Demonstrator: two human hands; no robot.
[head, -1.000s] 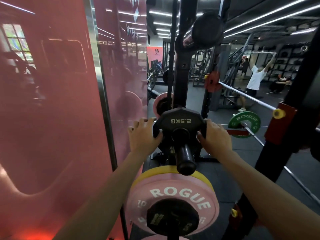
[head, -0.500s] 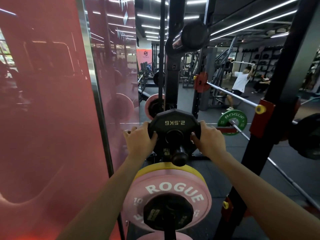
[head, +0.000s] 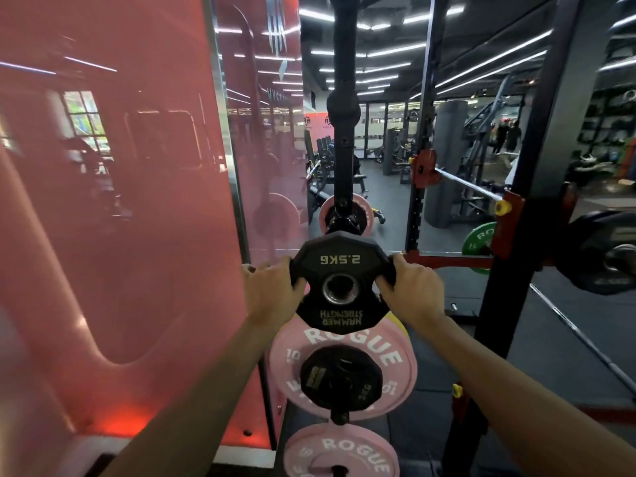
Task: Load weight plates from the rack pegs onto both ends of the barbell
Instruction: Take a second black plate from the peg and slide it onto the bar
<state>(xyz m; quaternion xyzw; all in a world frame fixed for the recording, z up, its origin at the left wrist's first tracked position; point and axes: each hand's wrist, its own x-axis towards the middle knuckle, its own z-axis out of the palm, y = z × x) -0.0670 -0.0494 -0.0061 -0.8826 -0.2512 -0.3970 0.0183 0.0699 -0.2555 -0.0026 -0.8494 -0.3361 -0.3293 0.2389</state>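
Observation:
A black 2.5 kg plate [head: 340,266] is held up in front of the rack, its centre hole free of any peg. My left hand [head: 272,292] grips its left edge and my right hand [head: 411,290] grips its right edge. Below it a pink Rogue plate [head: 344,342] with a small black plate [head: 339,376] in front sits on a rack peg. Another pink plate [head: 340,452] hangs lower down. At the right, the barbell [head: 464,184] lies across the rack, with a black plate [head: 605,251] on its near end.
A red glossy wall panel [head: 113,201] stands close on the left. The black rack upright [head: 537,166] with a red hook [head: 509,218] rises at the right. A green plate [head: 480,239] and a far pink plate [head: 344,215] hang behind. Dark rubber floor lies beyond.
The 2.5 kg plate has slid off its peg and now hangs free in both hands, pulled toward me. My view has shifted down and to the left.

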